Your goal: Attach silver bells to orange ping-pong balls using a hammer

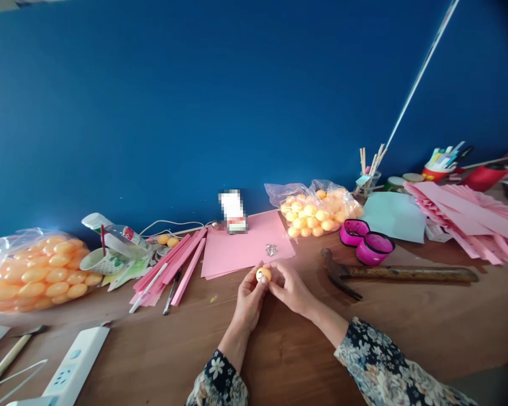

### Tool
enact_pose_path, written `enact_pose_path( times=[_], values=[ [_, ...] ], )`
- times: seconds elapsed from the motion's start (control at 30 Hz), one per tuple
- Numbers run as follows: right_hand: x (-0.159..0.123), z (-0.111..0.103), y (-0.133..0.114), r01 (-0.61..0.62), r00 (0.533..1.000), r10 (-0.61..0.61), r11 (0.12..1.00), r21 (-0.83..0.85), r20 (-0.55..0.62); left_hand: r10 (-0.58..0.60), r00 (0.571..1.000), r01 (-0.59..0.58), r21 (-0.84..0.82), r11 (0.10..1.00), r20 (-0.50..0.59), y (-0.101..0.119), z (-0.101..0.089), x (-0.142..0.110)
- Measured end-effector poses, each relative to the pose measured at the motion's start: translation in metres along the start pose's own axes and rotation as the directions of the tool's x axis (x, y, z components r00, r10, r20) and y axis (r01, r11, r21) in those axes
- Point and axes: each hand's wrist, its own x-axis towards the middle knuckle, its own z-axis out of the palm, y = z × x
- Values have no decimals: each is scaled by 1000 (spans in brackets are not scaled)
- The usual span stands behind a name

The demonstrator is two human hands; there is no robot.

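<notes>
Fingers of left hand (pixel 249 304): grasping orange ball (pixel 265 273) at the tips (long axis indistinct); right hand (pixel 295 290) just rightward, grip unclear.

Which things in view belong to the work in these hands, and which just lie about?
Probably in use:
orange ball, in left hand, right hand at it
bagged orange balls
silvery pieces

Apparently lying about:
large hammer
power strip
plastic bottle
black pen

Ball (pixel 263 274) over tbl (pixel 182 349), w/ paper sheets (pixel 232 252) behind, strips (pixel 171 264) L, hammer (pixel 406 274) R
</notes>
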Motion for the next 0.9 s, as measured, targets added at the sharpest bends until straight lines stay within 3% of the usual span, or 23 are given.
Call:
enact_pose_path(
  times=[0.23,0.37,0.57,0.73,0.9],
  values=[
    [15,-21,9,62,998,-52,966,-250,45,23,996,-26,-32,999,-92,4,4,0],
    [34,-31,10,78,985,-11,919,-388,172,0,995,-5,-46,999,-99,5,3,2],
    [69,-21,23,-124,992,94,746,-654,-80,5,998,-7,-42,999,-61,1,-2,2],
    [80,-13,30,-194,981,125,648,-737,-149,7,998,-10,-56,998,-56,0,-5,1],
    [74,-9,27,-210,978,124,604,-768,-170,-3,999,0,-71,997,-42,0,-6,0]
  ],
)
